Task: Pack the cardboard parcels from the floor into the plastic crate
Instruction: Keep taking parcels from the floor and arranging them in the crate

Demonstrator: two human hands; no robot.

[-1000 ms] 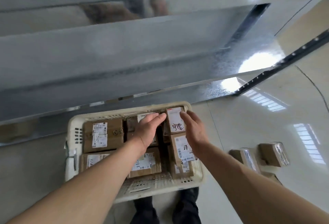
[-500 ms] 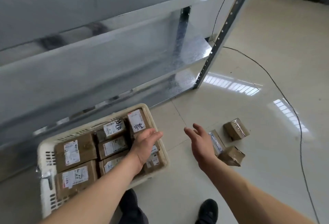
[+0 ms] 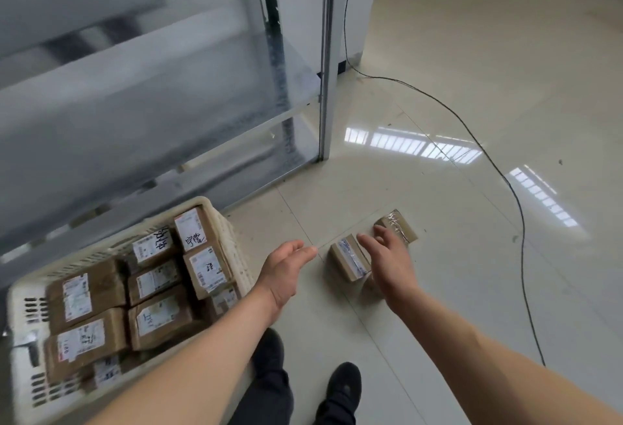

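A cream plastic crate [image 3: 232, 239] stands on the floor at the lower left, filled with several labelled cardboard parcels [image 3: 205, 264]. To its right, taped cardboard parcels lie on the tiles: a near one [image 3: 347, 257] and a farther one [image 3: 403, 225]; a third is mostly hidden under my wrist. My right hand [image 3: 391, 259] hovers over these parcels with fingers spread and holds nothing. My left hand [image 3: 286, 267] is open and empty, stretched out between the crate and the near parcel.
A metal shelving unit [image 3: 323, 87] rises behind the crate, its upright post near the middle. A thin black cable [image 3: 499, 168] snakes across the glossy tiles on the right. My dark shoes [image 3: 340, 387] show at the bottom.
Both hands left the crate and swung right. My right hand now reaches over the floor parcels, and my left hand has moved off the crate's edge. The view turned right.
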